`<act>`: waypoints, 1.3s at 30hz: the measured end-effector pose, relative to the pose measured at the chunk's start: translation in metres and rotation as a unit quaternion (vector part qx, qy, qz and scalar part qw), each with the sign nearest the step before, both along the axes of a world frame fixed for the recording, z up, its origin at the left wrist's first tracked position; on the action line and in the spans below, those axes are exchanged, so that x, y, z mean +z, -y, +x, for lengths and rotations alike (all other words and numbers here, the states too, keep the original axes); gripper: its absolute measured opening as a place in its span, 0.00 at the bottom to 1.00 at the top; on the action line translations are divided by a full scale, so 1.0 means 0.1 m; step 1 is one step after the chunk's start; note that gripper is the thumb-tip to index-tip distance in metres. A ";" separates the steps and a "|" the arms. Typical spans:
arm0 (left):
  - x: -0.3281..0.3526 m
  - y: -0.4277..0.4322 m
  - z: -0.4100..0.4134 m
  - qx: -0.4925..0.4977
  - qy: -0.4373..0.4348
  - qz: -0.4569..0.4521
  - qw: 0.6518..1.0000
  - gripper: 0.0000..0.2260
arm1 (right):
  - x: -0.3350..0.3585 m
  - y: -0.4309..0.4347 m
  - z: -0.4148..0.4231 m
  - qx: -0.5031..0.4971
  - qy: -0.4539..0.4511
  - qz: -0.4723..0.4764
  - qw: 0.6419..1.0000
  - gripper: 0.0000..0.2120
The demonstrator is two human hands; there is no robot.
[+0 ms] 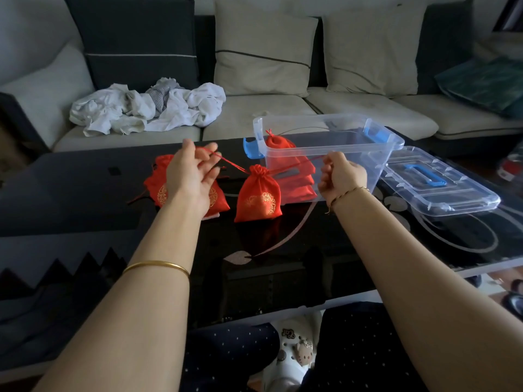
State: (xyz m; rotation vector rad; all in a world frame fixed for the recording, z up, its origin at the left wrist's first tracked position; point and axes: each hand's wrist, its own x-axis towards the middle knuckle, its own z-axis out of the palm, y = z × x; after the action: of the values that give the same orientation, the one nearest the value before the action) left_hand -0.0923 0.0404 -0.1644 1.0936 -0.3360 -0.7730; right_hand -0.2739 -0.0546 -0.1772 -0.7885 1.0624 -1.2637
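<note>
To cinch the pouch [259, 193], pull evenly toward 9 and 3 o'clock: right hand [342, 174] fingers pinch a cord [297, 165], and left hand [192, 174] fingers seemingly pinch the other.

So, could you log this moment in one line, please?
left hand and right hand pull drawstrings apart | red pouch on table | box open

Crumpled white laundry [147, 108] on grey sofa [254, 114], cushions [263, 49] behind
</note>
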 end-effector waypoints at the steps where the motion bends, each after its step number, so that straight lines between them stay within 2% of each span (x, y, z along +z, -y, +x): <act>1: 0.04 -0.01 -0.02 -0.038 0.012 -0.025 0.999 0.20 | 0.06 -0.04 0.01 0.006 -0.022 -0.042 0.999 0.13; 4: 0.13 -0.01 -0.14 -0.119 0.102 -0.039 0.987 0.14 | 0.21 -0.17 0.10 0.036 -0.092 -0.172 0.980 0.13; 6: 0.16 -0.01 -0.22 -0.164 0.186 -0.027 0.968 0.06 | 0.31 -0.25 0.18 0.060 -0.119 -0.245 0.960 0.14; 8: 0.18 -0.01 -0.28 -0.201 0.261 -0.001 0.944 0.05 | 0.38 -0.31 0.25 0.083 -0.156 -0.303 0.937 0.14; 11: 0.19 -0.01 -0.33 -0.214 0.365 0.032 0.905 0.04 | 0.42 -0.37 0.32 0.109 -0.220 -0.355 0.902 0.14; 13: 0.19 -0.01 -0.34 -0.211 0.406 0.036 0.888 0.03 | 0.42 -0.38 0.35 0.118 -0.221 -0.365 0.897 0.14; 16: 0.18 0.00 -0.33 -0.209 0.400 0.038 0.892 0.10 | 0.39 -0.33 0.36 0.130 -0.189 -0.307 0.924 0.16; 18: 0.18 0.00 -0.33 -0.213 0.385 0.037 0.897 0.09 | 0.33 -0.26 0.35 0.164 -0.198 -0.239 0.936 0.17; 21: 0.17 0.00 -0.32 -0.220 0.363 0.026 0.905 0.04 | 0.22 -0.23 0.32 0.235 -0.281 -0.202 0.908 0.19; 23: 0.17 -0.01 -0.32 -0.228 0.355 0.018 0.906 0.04 | 0.19 -0.25 0.32 0.246 -0.289 -0.218 0.899 0.19; 26: 0.16 0.00 -0.33 -0.230 0.338 0.005 0.913 0.05 | 0.20 -0.25 0.31 0.223 -0.278 -0.257 0.898 0.15; 29: 0.14 0.03 -0.32 -0.187 0.314 -0.019 0.931 0.05 | 0.24 -0.24 0.27 0.251 -0.159 -0.186 0.936 0.16; 30: 0.13 0.04 -0.32 -0.173 0.306 -0.024 0.936 0.05 | 0.25 -0.25 0.24 0.291 -0.127 -0.156 0.935 0.16; 31: 0.13 0.04 -0.31 -0.164 0.301 -0.026 0.939 0.05 | 0.26 -0.25 0.21 0.340 -0.134 -0.135 0.921 0.15; 32: 0.13 0.05 -0.30 -0.163 0.301 -0.022 0.940 0.06 | 0.25 -0.26 0.18 0.382 -0.182 -0.126 0.898 0.15; 34: 0.13 0.04 -0.30 -0.175 0.318 -0.008 0.932 0.09 | 0.22 -0.27 0.15 0.404 -0.292 -0.123 0.858 0.12; 35: 0.14 0.03 -0.30 -0.185 0.336 -0.003 0.923 0.10 | 0.20 -0.27 0.16 0.383 -0.311 -0.128 0.860 0.11; 37: 0.17 0.00 -0.31 -0.202 0.392 0.000 0.897 0.11 | 0.15 -0.24 0.22 0.314 -0.276 -0.161 0.894 0.10; 39: 0.21 -0.02 -0.32 -0.202 0.470 -0.003 0.859 0.11 | 0.16 -0.23 0.27 0.250 -0.261 -0.220 0.906 0.11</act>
State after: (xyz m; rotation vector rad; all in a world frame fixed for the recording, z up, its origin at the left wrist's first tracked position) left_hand -0.1241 0.0427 -0.1436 1.3611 -1.4362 -0.5385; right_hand -0.2473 -0.0320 -0.1614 -1.7012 0.8974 -0.8624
